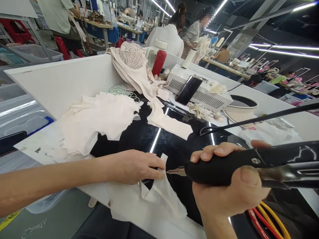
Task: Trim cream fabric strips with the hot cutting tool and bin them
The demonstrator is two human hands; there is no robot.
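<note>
My left hand (136,166) reaches in from the left and pinches the narrow upper end of a cream fabric piece (149,205) between thumb and fingers. The fabric hangs over the table's near edge, with a fold and a pale strip along it. My right hand (224,192) is wrapped round a thick black hand tool (214,169) with a metal lever on its side. Its pointed metal tip (176,171) is at the fabric, close to my left fingertips; whether it touches cannot be made out.
A stack of cream fabric pieces (104,113) lies left on the glossy black tabletop (139,146). One cut piece (169,122) lies farther back. Behind are a phone (189,89), a white vented box (210,98) and a red bottle (159,63). A black cable (261,118) crosses the right.
</note>
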